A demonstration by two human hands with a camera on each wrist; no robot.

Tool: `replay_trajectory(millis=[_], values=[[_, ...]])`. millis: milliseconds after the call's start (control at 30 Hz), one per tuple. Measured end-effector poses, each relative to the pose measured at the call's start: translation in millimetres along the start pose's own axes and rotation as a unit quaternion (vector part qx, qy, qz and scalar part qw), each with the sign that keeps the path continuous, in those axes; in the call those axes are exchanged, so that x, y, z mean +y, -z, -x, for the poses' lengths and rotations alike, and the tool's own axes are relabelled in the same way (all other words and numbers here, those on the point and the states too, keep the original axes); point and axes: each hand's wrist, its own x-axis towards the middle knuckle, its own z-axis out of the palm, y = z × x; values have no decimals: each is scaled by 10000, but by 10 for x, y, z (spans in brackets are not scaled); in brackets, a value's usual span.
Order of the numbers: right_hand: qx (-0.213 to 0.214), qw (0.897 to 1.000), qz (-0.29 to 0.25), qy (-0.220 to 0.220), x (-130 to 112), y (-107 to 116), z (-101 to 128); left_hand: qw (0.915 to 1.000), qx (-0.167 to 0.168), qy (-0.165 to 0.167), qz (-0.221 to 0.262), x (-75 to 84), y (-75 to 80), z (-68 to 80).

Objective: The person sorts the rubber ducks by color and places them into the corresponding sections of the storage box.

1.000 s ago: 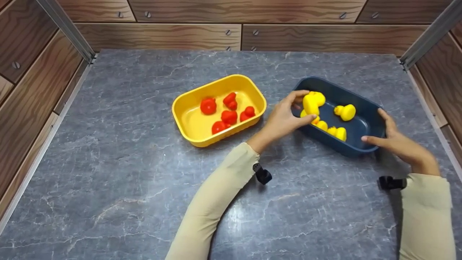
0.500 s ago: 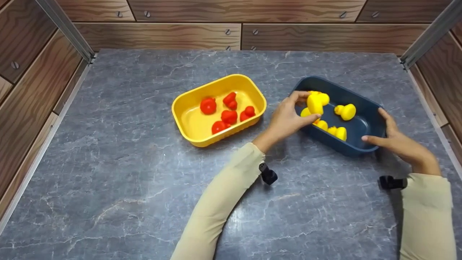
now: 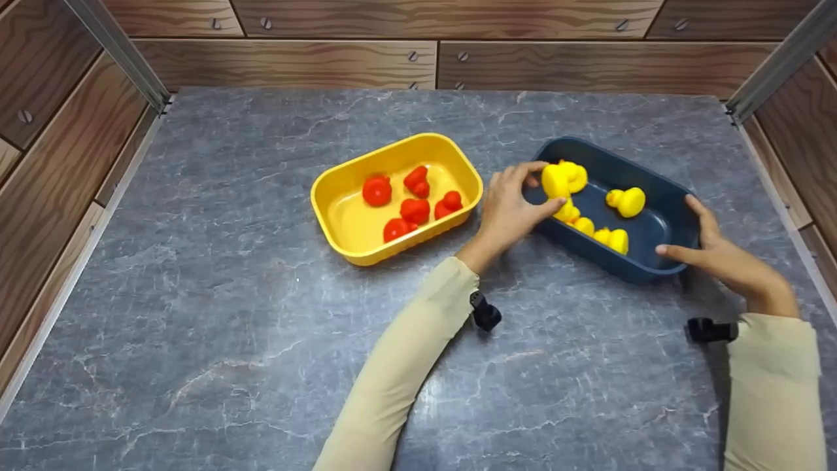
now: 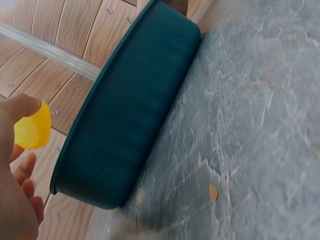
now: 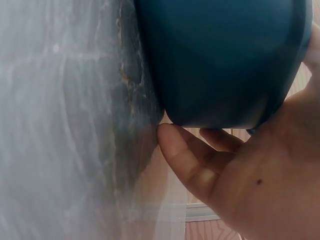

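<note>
My left hand (image 3: 516, 206) pinches a yellow rubber duck (image 3: 562, 180) above the left end of a dark blue tub (image 3: 654, 180). The left wrist view shows that duck (image 4: 32, 127) at my fingertips beside the tub's outer wall (image 4: 130, 115). More yellow ducks (image 3: 626, 201) lie inside the tub. My right hand (image 3: 709, 248) holds the tub's right end, thumb at the near wall and fingers over the rim; the right wrist view shows the thumb (image 5: 187, 150) against the tub (image 5: 225, 60). A yellow tub (image 3: 346, 226) to the left holds several red ducks (image 3: 414, 210).
Both tubs stand on a grey marble tabletop (image 3: 229, 327). Wooden panels (image 3: 288, 62) wall in the back and both sides, with metal rails (image 3: 118, 52) at the back corners.
My left hand has drawn the yellow duck slightly left and up, toward the blue tub's left rim. The right hand and both tubs have stayed still.
</note>
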Motion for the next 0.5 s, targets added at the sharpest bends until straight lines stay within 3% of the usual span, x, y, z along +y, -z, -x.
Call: replay_trajectory(millis=[200, 500], values=[[35, 10000, -14, 3, -7, -13, 11, 9995, 47, 186, -266, -16, 10, 0], [-22, 10000, -68, 39, -1, -18, 15, 9987, -33, 211, -461, -40, 2, 10]])
